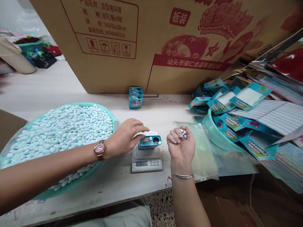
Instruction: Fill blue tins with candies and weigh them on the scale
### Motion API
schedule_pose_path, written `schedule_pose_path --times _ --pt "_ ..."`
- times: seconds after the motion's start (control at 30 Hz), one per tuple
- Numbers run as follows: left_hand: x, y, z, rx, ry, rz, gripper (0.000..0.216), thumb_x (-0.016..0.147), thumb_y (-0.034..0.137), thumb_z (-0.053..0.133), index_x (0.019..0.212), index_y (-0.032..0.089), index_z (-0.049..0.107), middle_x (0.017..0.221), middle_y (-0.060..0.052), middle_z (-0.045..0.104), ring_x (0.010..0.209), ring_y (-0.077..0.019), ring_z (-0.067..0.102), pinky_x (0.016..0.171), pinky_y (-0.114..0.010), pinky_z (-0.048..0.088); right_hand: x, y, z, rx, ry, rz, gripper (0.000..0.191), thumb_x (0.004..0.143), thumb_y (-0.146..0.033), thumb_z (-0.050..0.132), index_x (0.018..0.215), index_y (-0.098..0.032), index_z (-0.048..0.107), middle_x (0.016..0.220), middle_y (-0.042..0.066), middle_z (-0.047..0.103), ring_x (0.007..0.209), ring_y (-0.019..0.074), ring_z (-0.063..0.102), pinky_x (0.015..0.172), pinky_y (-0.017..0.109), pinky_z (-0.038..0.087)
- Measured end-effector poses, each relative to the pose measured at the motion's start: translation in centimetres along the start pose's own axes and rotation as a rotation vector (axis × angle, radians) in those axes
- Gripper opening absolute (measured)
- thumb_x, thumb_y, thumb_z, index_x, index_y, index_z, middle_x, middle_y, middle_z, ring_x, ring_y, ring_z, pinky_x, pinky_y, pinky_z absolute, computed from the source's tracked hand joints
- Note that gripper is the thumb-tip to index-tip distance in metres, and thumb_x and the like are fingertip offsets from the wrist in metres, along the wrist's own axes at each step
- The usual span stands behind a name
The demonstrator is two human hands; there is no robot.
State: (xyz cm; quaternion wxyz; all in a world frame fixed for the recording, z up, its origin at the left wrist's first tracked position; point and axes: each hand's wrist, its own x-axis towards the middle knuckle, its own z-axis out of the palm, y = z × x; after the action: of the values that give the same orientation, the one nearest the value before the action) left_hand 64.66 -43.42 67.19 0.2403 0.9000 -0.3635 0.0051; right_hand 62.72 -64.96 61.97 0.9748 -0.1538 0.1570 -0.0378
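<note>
— What are the hands doing?
— The left hand (127, 137), at the centre of the frame, has thumb and fingers parted beside the left end of a small blue container (149, 143); whether they touch it cannot be told. The right hand (180, 143), right of centre, is turned palm up, fingers curled closed around several pale sweets (183, 132).

— And the wrists?
— A watch (99, 148) on the left, a silvery bracelet (182, 175) on the right.

— Where is the container?
— At the centre, on a white digital scale (155, 166). Its top has a round dark opening near the right end, and two loose sweets show there, one left of the opening, one at its right.

— What lies around that?
— On the left, a large turquoise tub (114, 117) full of pale blue-white sweets. Just above centre, a small stack of blue containers (135, 102). Right of the right hand, clear plastic bags (204, 153) lie flat, and a turquoise basin (216, 135) is piled with blue printed packages (255, 146).

— And beyond?
— A big brown carton (106, 72) with red print fills the top, standing on the white tabletop (106, 186).
</note>
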Motion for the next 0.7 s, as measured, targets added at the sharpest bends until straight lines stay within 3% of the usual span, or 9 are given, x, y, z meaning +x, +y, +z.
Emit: schedule_pose_path --times 0.13,0.5,0.7 --pt "0.5 0.6 1.0 0.059 -0.047 0.063 0.025 0.095 0.025 0.045 0.110 0.021 0.065 0.101 -0.007 0.066 0.102 -0.0212 0.055 0.095 -0.040 0.039 -0.1 0.2 0.1 -0.007 0.007 0.003 0.013 0.085 -0.023 0.050 0.073 -0.020 0.048 0.052 -0.009 0.033 0.039 0.0043 0.028 0.039 0.017 0.025" --pt "1.3 1.1 1.8 0.099 -0.098 0.030 0.025 0.095 0.026 0.045 0.106 0.021 0.066 0.097 -0.005 0.065 0.102 -0.0217 0.053 0.103 -0.047 0.031 -0.5 -0.4 -0.5 0.017 0.030 -0.023 0.013 0.087 -0.023 0.049 0.074 -0.020 0.048 0.053 -0.009 0.033 0.041 0.0053 0.029 0.040 0.018 0.026" --pt "1.5 1.1 2.4 0.114 -0.102 0.009 0.021 0.093 0.025 0.048 0.101 0.022 0.067 0.095 -0.004 0.063 0.100 -0.0215 0.054 0.104 -0.049 0.029 -0.7 1.3 0.9 -0.039 0.081 -0.060 0.015 0.086 -0.024 0.051 0.073 -0.020 0.048 0.054 -0.008 0.036 0.043 0.0060 0.032 0.043 0.019 0.030"
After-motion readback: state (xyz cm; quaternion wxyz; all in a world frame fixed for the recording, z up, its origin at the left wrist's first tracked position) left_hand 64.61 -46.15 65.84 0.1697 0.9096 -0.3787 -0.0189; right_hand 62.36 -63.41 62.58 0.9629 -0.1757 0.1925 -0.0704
